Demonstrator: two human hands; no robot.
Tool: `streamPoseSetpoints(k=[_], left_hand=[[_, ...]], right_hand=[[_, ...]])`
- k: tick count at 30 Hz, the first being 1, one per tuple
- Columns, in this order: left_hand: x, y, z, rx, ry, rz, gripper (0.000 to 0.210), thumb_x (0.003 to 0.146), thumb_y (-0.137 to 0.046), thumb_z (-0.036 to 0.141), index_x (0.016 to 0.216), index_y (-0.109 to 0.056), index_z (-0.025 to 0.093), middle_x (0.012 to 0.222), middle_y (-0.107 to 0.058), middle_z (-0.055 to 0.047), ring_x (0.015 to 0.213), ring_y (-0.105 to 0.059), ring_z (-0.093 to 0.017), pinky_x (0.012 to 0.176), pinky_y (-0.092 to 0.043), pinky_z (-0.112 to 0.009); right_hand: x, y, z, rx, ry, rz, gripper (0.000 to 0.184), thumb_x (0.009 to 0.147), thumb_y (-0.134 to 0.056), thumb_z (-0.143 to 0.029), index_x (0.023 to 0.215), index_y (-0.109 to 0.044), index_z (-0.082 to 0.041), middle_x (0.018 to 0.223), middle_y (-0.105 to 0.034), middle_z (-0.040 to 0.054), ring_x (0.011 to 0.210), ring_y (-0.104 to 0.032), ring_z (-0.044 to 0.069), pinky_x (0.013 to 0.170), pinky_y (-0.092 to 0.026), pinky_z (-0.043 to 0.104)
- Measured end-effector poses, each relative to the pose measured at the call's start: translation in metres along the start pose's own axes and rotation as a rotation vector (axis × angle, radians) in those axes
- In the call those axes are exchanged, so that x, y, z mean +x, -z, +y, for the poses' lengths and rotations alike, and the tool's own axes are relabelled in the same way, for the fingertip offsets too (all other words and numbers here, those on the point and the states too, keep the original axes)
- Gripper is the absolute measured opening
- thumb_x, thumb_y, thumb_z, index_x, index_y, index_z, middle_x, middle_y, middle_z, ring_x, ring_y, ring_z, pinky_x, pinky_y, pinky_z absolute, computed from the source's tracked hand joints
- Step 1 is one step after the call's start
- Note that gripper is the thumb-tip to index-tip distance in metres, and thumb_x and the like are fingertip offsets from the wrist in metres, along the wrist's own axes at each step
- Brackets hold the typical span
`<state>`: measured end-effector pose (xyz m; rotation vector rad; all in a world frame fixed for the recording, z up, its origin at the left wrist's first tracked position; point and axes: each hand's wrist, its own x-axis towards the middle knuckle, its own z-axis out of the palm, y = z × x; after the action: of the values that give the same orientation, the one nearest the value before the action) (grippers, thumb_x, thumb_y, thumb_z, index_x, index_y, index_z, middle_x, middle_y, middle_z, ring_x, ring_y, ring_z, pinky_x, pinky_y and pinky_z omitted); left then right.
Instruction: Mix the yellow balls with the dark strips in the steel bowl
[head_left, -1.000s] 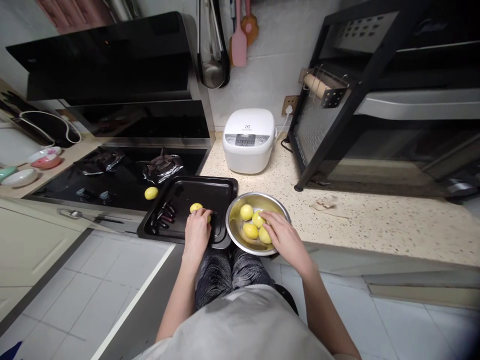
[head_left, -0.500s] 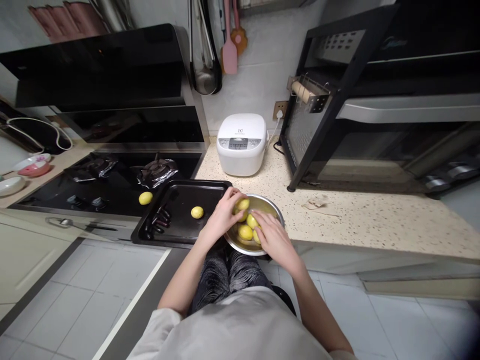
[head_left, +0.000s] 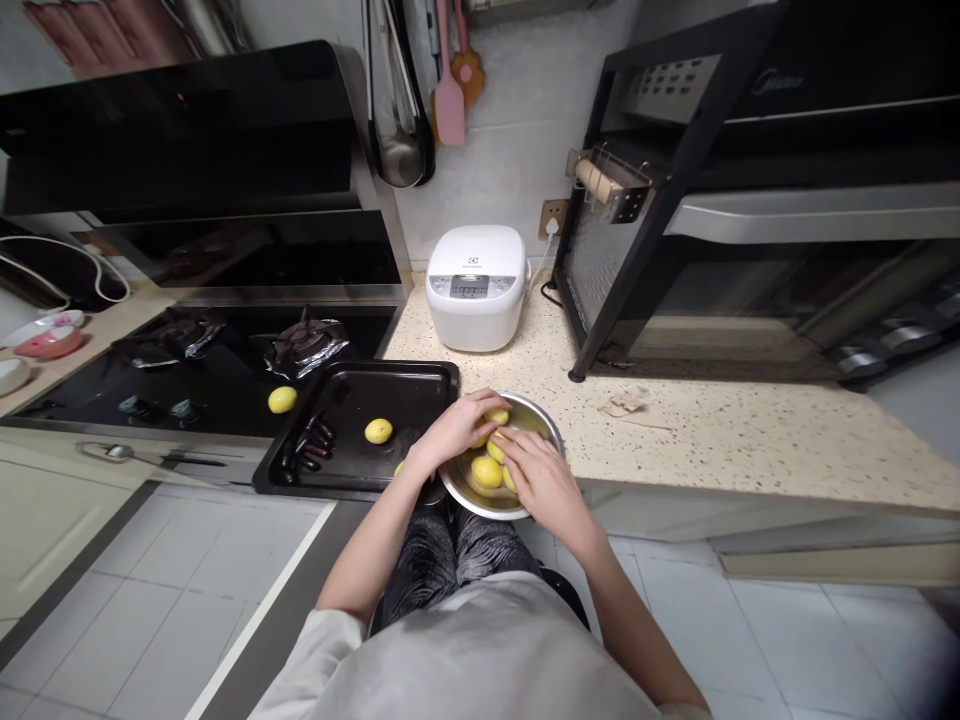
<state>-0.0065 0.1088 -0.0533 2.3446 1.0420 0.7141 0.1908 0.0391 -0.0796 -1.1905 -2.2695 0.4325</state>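
Note:
My left hand (head_left: 456, 426) reaches into a steel bowl (head_left: 551, 428), its fingers curled over a lemon (head_left: 496, 416) near the far rim. My right hand (head_left: 538, 468) is in the bowl's right side, fingers bent over the lemons, seemingly gripping one partly hidden beneath them. Nearer me in the bowl, another lemon (head_left: 487, 472) lies uncovered. Left of the bowl, a black baking tray (head_left: 367, 382) bears a lemon (head_left: 379, 431) and several dark, glossy elongated pieces (head_left: 313, 445). A further lemon edge (head_left: 400, 467) peeks out beside my left forearm.
One more lemon (head_left: 283, 400) sits on the black gas stove (head_left: 232, 400) at left. A white rice cooker (head_left: 477, 290) stands behind the bowl. On the right, a black rack (head_left: 600, 330) holds an oven (head_left: 750, 300). A crumpled scrap (head_left: 625, 402) lies on the speckled counter (head_left: 712, 450).
My left hand has shifted slightly toward my right hand within the bowl. A lemon edge now shows on the tray by my left forearm. The whole view has turned a little.

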Motion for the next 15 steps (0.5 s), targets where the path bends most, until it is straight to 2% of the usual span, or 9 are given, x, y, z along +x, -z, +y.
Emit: streamPoseSetpoints(k=[3,9,15], left_hand=[[-0.001,-0.002,-0.002,0.022,-0.020,0.012,0.028,0.101,-0.058,0.020,0.126,-0.070,0.019,0.129,-0.071,-0.012,0.125,-0.064,-0.026,0.112,-0.049,-0.044],[-0.006,-0.006,-0.004,0.032,-0.014,0.037,0.035,0.101,-0.049,0.009,0.128,-0.071,0.018,0.130,-0.069,-0.012,0.122,-0.066,-0.023,0.110,-0.052,-0.040],[-0.020,-0.004,0.005,0.126,0.031,0.050,0.034,0.103,-0.048,0.011,0.127,-0.070,0.018,0.131,-0.069,-0.012,0.124,-0.065,-0.025,0.111,-0.052,-0.041]], right_hand=[[-0.001,0.000,0.001,0.003,0.003,0.020,0.046,0.101,-0.043,-0.012,0.138,-0.068,-0.023,0.142,-0.067,0.0106,0.129,-0.061,0.028,0.108,-0.053,0.050],[-0.003,-0.003,0.003,0.007,0.027,0.072,0.043,0.100,-0.047,-0.011,0.132,-0.073,-0.022,0.137,-0.071,0.0093,0.125,-0.064,0.027,0.107,-0.055,0.049],[-0.005,-0.006,0.006,0.053,0.082,0.158,0.035,0.102,-0.051,-0.015,0.126,-0.076,-0.020,0.131,-0.075,0.0093,0.122,-0.069,0.026,0.106,-0.057,0.046]])
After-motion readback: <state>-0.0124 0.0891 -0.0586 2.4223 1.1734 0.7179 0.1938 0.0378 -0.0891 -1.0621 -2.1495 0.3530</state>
